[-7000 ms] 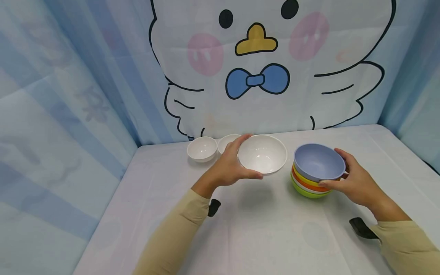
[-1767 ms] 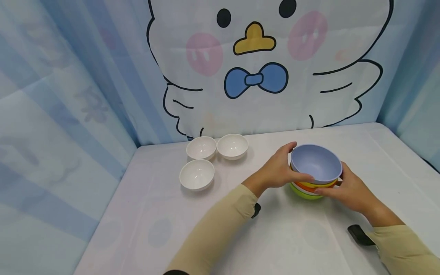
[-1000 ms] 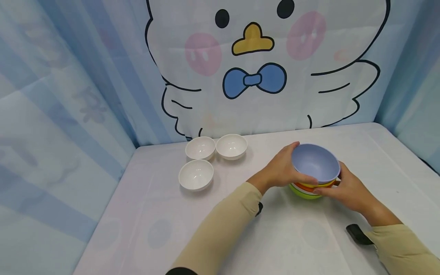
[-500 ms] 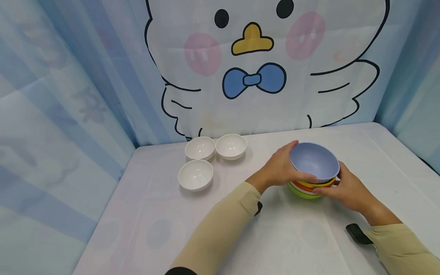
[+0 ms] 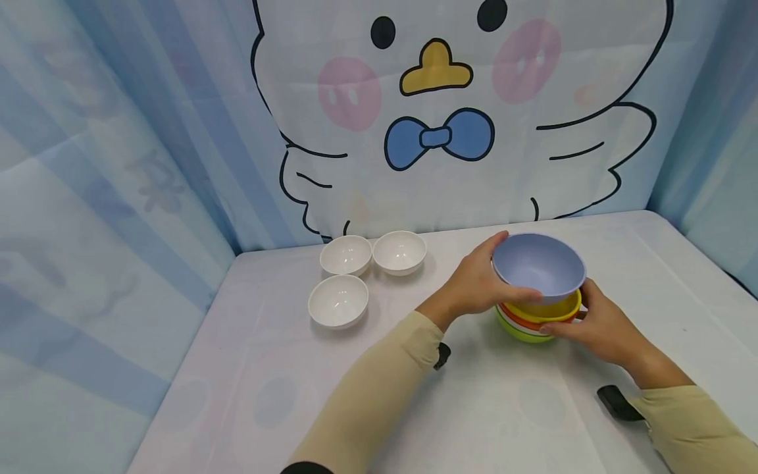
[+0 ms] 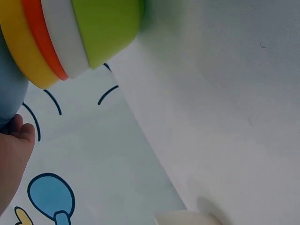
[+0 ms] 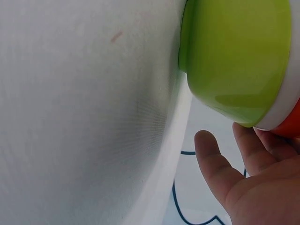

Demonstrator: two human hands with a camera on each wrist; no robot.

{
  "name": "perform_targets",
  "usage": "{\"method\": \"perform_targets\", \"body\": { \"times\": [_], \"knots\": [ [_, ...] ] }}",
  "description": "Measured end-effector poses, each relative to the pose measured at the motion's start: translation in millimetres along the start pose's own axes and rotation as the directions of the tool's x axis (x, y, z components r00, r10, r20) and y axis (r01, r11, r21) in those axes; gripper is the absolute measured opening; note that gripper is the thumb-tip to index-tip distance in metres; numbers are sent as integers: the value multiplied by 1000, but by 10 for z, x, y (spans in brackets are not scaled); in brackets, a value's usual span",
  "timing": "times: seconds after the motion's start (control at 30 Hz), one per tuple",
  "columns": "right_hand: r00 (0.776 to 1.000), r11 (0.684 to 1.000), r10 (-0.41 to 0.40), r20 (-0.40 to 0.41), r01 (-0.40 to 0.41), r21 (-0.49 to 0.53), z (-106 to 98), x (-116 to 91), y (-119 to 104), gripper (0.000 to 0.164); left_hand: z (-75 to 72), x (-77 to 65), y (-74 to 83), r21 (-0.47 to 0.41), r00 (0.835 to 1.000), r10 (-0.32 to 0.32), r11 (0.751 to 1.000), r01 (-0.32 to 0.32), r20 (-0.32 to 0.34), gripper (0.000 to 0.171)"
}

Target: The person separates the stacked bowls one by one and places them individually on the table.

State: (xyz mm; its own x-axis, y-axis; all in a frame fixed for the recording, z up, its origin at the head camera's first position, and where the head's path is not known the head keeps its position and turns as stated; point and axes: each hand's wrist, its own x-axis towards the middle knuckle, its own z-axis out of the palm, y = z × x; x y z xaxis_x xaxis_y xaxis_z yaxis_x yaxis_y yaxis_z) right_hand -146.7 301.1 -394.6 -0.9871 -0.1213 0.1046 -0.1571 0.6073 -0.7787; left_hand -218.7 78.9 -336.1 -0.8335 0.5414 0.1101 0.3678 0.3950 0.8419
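My left hand point(image 5: 474, 283) holds a periwinkle-blue bowl point(image 5: 539, 263) by its side, thumb near the front of the rim. That bowl hovers slightly tilted just above a stack, exposing the inside of the yellow bowl point(image 5: 547, 311) on top. Beneath it sit an orange bowl point(image 6: 44, 37), a white bowl point(image 6: 65, 37) and, lowest, a lime-green bowl point(image 7: 239, 56). From the right, my right hand point(image 5: 610, 326) grips the stack, thumb at the front. In the right wrist view its fingertips point(image 7: 241, 129) touch the stack near the green and white rims; one finger stands away from the bowls.
Three small white bowls stand apart from the stack at the back left: a left one point(image 5: 346, 255), a right one point(image 5: 399, 253) and a nearer one point(image 5: 338, 301). A white cloth covers the table point(image 5: 474, 408). Behind it hangs a printed cartoon curtain point(image 5: 367, 184).
Earlier my left hand held a white bowl, which now stands at the left. It then took hold of the blue bowl and has just raised it off the yellow one. My right hand stays on the stack.
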Motion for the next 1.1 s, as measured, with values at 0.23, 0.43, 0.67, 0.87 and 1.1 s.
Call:
{"method": "perform_targets", "body": {
  "times": [0.23,0.43,0.67,0.87,1.1],
  "knots": [
    [999,999,32,14,-32,-19,12,23,-7,106,-119,-42,-20,-41,999,6,999,-7,-44,106],
    [997,997,76,19,-76,-30,30,9,-24,111,-298,-110,-124,1,992,-18,1000,18,-124,106],
    [995,995,95,22,-94,-27,39,16,-26,113,-496,-228,-273,-23,978,-72,997,68,-197,108],
    [995,995,93,19,-92,-28,48,23,-24,112,-643,-334,-410,-33,967,-105,994,100,-230,108],
    [997,996,81,15,-80,-33,35,23,-21,111,-774,-476,-556,-35,951,-146,989,142,-271,111]
  ]
}}
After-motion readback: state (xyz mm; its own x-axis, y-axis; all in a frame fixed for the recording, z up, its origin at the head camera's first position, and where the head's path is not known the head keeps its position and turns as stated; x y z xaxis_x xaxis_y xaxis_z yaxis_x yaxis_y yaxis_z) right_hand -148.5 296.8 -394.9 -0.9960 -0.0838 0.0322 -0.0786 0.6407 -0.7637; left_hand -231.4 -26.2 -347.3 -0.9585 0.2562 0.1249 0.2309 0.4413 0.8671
